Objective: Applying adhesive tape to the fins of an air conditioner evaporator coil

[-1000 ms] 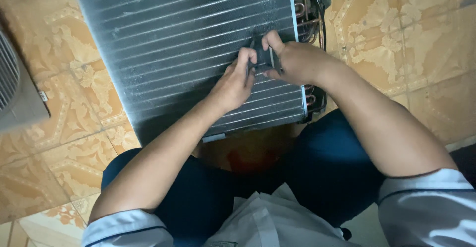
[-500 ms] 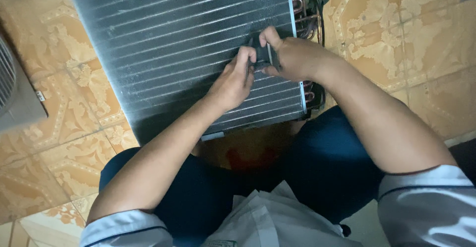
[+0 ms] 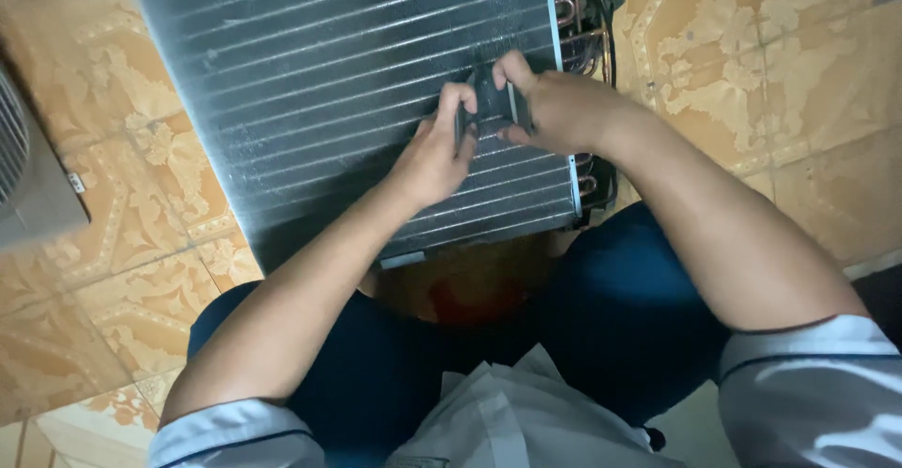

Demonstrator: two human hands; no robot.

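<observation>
1. Both hands pinch a small dark comb-like tool [image 3: 490, 106]; left hand [image 3: 434, 153], right hand [image 3: 554, 111].
2. It sits on the finned coil [image 3: 348, 83], lying on the tiled floor [image 3: 752, 73], near the copper bends [image 3: 578, 17].
3. Best drawn along the fins, pressed lightly; forcing it sideways would likely flatten them.

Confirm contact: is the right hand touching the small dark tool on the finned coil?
Touching. The head view shows the right hand with fingers wrapped around the small dark tool, no gap visible; the left hand pinches its other edge over the finned coil.
</observation>
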